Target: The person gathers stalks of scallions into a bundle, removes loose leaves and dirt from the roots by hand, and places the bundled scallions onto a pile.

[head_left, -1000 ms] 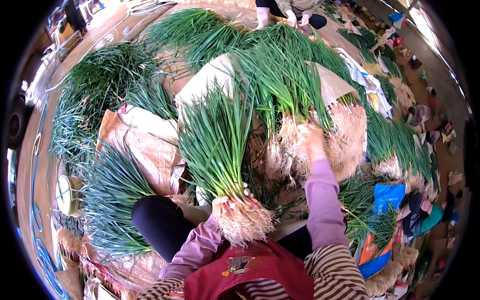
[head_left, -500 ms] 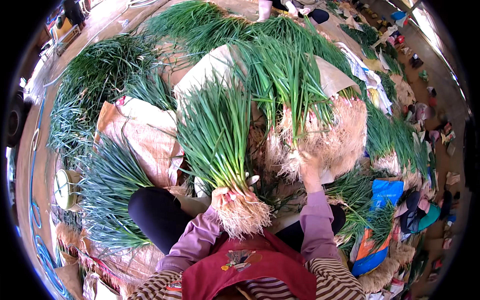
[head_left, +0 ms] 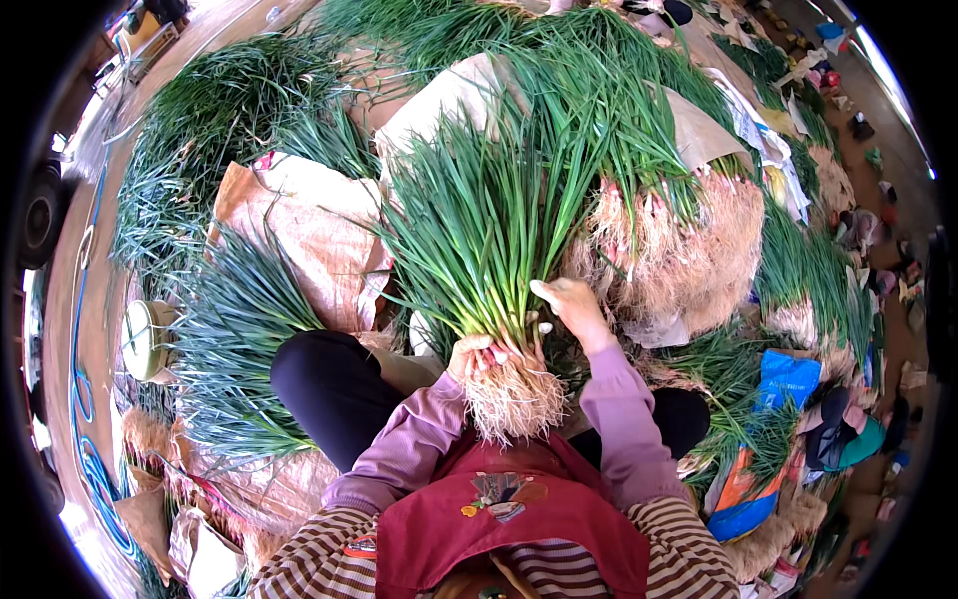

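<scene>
— While the left hand [head_left: 477,354] grips the bunch [head_left: 489,250] just above its roots [head_left: 514,399], what's the right hand [head_left: 574,304] doing?
— Resting unclenched against its stalks, over the lap.

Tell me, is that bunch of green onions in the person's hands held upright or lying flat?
Roughly upright: the bunch stands with roots down by the left hand, leaves fanning upward; the right hand steadies it.

One head-worn fisheye looks steeply down, close over the lap; greens [head_left: 479,220] fan toward 12 o'clock.
</scene>
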Demonstrator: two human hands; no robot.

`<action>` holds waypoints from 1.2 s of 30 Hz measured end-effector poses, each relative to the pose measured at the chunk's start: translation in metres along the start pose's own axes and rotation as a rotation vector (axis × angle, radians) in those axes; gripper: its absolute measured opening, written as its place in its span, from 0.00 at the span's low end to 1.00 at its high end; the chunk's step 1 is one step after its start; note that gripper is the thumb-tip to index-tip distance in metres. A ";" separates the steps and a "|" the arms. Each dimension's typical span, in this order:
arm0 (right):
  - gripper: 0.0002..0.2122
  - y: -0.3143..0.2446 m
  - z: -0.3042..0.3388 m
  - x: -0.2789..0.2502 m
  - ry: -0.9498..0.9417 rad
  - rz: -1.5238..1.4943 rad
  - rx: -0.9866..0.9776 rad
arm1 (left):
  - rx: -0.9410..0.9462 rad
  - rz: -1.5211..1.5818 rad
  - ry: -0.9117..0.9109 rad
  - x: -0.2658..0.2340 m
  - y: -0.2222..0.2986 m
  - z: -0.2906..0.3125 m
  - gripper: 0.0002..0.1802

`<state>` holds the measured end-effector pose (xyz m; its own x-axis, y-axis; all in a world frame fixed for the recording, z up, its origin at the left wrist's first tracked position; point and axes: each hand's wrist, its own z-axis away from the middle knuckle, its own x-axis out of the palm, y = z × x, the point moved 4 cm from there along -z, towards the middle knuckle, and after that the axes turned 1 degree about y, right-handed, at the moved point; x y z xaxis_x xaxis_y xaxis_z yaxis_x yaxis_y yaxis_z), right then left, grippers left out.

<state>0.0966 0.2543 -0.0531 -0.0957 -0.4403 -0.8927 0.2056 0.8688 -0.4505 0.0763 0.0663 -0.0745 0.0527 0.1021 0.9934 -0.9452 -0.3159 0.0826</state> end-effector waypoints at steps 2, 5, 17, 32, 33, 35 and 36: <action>0.09 0.011 -0.010 0.012 -0.108 -0.292 0.278 | 0.015 0.030 -0.032 0.026 -0.002 0.000 0.40; 0.06 0.011 -0.008 0.016 -0.057 -0.719 0.409 | -0.043 0.050 -0.098 0.021 0.001 0.004 0.38; 0.13 0.140 0.117 0.019 0.675 -0.581 0.756 | 0.092 0.083 -0.432 0.043 0.001 -0.002 0.39; 0.06 0.067 -0.005 -0.024 0.423 -0.127 0.627 | -0.193 1.005 -0.240 -0.024 -0.007 0.013 0.47; 0.09 0.085 0.005 -0.040 0.467 0.096 0.655 | -0.064 0.510 -0.313 0.000 0.003 0.009 0.47; 0.13 0.103 0.006 -0.060 0.349 0.272 0.676 | 0.159 -0.010 -0.564 0.005 0.019 0.007 0.50; 0.11 0.113 0.012 -0.066 0.400 0.304 0.574 | 0.117 0.037 -0.577 0.011 0.020 0.005 0.49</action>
<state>0.1378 0.3785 -0.0446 -0.2767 0.0099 -0.9609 0.7429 0.6365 -0.2073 0.0601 0.0565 -0.0613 0.2178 -0.4305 0.8759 -0.9098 -0.4143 0.0226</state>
